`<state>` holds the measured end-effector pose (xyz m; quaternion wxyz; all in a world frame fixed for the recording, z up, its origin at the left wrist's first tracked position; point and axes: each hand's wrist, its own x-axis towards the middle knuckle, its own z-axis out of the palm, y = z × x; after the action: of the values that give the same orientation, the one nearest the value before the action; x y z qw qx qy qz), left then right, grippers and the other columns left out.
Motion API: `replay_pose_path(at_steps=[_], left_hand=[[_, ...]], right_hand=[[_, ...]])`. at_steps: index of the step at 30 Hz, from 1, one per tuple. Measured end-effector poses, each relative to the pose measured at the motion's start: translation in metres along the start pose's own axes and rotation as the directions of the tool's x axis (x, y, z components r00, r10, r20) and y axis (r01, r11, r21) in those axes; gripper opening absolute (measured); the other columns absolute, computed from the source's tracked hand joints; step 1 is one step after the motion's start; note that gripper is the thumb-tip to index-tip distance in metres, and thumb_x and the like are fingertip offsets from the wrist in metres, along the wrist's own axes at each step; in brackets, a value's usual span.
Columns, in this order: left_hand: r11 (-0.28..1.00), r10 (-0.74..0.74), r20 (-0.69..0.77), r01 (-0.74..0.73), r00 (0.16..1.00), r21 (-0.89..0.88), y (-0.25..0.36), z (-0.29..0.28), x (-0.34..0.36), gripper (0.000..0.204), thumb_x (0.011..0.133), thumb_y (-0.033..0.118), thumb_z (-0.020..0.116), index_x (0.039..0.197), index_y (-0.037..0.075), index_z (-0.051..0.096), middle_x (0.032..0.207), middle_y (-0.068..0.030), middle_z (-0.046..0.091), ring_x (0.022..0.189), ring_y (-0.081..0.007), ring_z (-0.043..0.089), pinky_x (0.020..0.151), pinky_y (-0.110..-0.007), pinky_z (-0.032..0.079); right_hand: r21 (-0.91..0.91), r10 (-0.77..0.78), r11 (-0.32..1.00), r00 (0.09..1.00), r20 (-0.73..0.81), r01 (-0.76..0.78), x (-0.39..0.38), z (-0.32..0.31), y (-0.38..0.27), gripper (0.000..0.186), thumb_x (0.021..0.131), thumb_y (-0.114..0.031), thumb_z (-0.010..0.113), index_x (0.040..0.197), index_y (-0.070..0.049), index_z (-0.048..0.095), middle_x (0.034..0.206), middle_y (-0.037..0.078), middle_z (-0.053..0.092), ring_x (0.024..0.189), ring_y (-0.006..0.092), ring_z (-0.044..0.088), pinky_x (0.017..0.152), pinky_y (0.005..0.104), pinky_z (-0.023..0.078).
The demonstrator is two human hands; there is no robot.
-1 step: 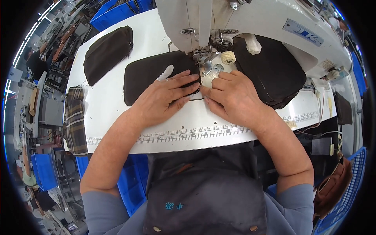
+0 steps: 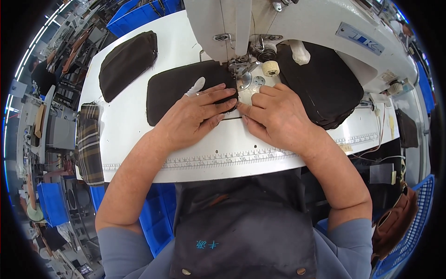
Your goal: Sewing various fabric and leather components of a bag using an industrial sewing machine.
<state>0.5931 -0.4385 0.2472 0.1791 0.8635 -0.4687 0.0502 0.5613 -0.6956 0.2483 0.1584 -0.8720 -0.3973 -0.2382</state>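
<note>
A dark brown rounded fabric panel (image 2: 169, 93) lies under the presser foot (image 2: 240, 69) of a white sewing machine. My left hand (image 2: 195, 111) rests flat on the panel's right part, fingers stretched out toward the foot. One of its fingers wears a white finger cot (image 2: 197, 86). At the panel's right edge, just in front of the needle plate (image 2: 251, 83), my right hand (image 2: 278, 114) has its fingers curled. Its index fingertip and thumb meet the panel's edge, close to the left fingertips. The exact pinch is partly hidden.
A stack of dark panels (image 2: 320, 83) lies right of the needle, beneath the machine arm (image 2: 316, 23). Another dark piece (image 2: 129, 65) lies at the far left. Plaid cloth (image 2: 89, 144) hangs over the table's left edge. A printed ruler (image 2: 223, 161) runs along the front.
</note>
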Motion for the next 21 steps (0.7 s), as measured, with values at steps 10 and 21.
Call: replay_pose_path(at_steps=[10, 21], left_hand=[[0.968, -0.099, -0.024, 0.091, 0.995, -0.234, 0.0058, -0.0023, 0.0041, 0.04, 0.095, 0.005, 0.064, 0.134, 0.011, 0.071, 0.15, -0.0088, 0.06, 0.144, -0.0315, 0.051, 0.117, -0.045, 0.046], [0.986, 0.0, -0.034, -0.005, 0.999, -0.166, -0.0028, -0.0004, 0.0013, 0.041, 0.092, 0.004, 0.067, 0.131, 0.013, 0.073, 0.146, -0.0075, 0.063, 0.143, -0.0288, 0.053, 0.108, -0.043, 0.054]], right_hand=[[0.028, -0.005, 1.0, 1.0, -0.025, 0.006, -0.0021, -0.0007, 0.0012, 0.023, 0.076, -0.013, 0.079, 0.098, -0.008, 0.076, 0.081, 0.002, 0.059, 0.077, 0.0215, 0.06, 0.066, 0.0373, 0.044], [0.088, 0.046, 0.995, 0.999, 0.0, -0.045, -0.001, -0.0031, 0.0002, 0.022, 0.079, -0.013, 0.077, 0.101, -0.008, 0.075, 0.092, 0.004, 0.062, 0.084, 0.024, 0.063, 0.073, 0.0391, 0.048]])
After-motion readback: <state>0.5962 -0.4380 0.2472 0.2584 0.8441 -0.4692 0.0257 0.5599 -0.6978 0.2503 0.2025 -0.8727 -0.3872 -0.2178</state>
